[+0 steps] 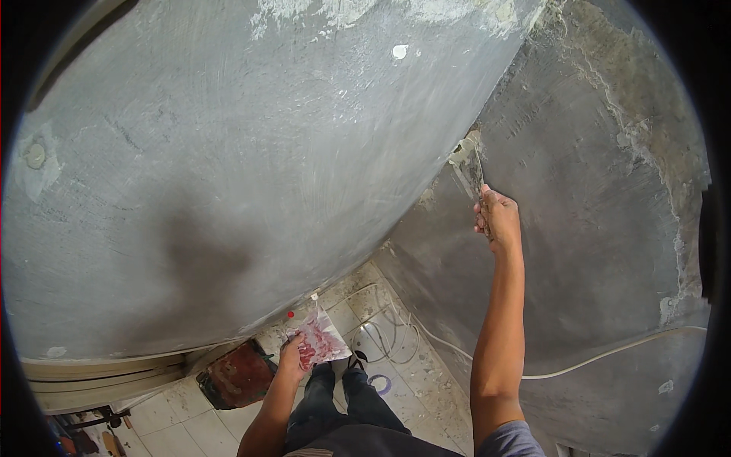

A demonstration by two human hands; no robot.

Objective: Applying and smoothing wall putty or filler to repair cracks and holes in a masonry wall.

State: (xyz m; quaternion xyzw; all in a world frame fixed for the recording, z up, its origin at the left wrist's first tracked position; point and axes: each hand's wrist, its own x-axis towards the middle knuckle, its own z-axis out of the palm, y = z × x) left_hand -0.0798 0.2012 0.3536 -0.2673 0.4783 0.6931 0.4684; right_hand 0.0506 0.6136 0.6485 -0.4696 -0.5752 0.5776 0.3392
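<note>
My right hand (pixel 496 213) is closed on the handle of a putty knife (pixel 467 158), whose wide blade, smeared with pale filler, is at the inside corner where the light grey wall (pixel 320 137) meets the darker grey wall (pixel 579 228). My left hand (pixel 292 349), low in the view, grips a flat, squarish white palette (pixel 326 335) streaked with pink-red material. Whether the palette is rigid or a bag I cannot tell. Rough pale filler patches mark both walls, and a shadow falls on the left one.
A white cable (pixel 579 364) runs across the right wall down to loops (pixel 388 349) on the dirty tiled floor (pixel 190 430). A reddish-brown stained slab (pixel 234 369) lies left of my feet, near a purple roll (pixel 381 385). Dark clutter (pixel 84 434) sits at the lower left.
</note>
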